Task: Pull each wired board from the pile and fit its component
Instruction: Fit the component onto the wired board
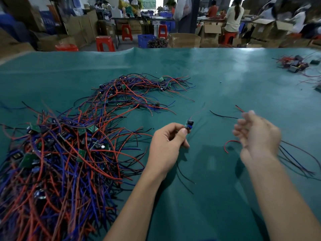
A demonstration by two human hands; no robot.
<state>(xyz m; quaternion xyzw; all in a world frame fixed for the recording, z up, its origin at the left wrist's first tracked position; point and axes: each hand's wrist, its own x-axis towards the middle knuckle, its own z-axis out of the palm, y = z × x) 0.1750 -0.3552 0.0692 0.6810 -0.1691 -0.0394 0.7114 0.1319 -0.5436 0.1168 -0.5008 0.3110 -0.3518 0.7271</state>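
No text, label or number is legible anywhere here.

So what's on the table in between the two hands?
In the head view, mostly bare green mat separates the left hand from the right hand; only a thin black wire lies farther back.

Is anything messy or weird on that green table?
Yes: the wire pile on the left is one big tangle of red, blue and black wires with small green boards buried in it. The left hand pinches one small board. The right hand is too blurred to judge.
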